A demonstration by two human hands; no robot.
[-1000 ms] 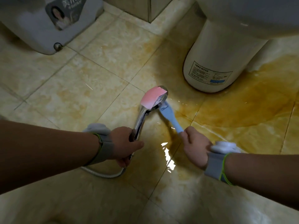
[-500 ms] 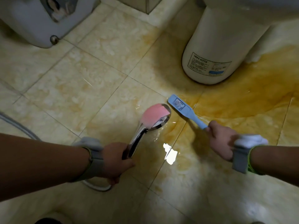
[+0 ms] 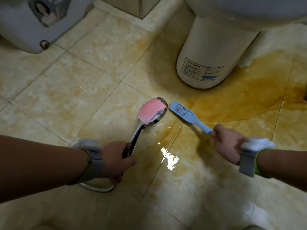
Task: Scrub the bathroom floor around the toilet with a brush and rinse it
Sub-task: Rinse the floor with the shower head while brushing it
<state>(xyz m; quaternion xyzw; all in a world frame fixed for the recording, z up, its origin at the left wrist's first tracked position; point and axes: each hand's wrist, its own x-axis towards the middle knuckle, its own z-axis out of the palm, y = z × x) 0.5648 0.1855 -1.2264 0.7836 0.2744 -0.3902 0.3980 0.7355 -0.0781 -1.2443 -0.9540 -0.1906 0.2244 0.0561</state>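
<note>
1. My right hand [image 3: 227, 143] has its fingers curled round the handle end of the long pale-blue plastic brush [image 3: 187, 117]. The brush's long axis runs from my fist up and to the left, over the beige tiled floor [image 3: 83, 80].
2. My left hand [image 3: 116, 160] grips the chrome hand shower with pink tape on its head [image 3: 152, 113]. That head sits just beside the brush tip, apart from it.
3. The orange-stained wet patch [image 3: 240, 100] spreads right of the brush, up to the white toilet base [image 3: 209, 52]. My right hand is nearer, so I judge the scrubbing goes that way.

Blue brush [image 3: 191, 117] over wet floor [image 3: 232, 100]
</note>
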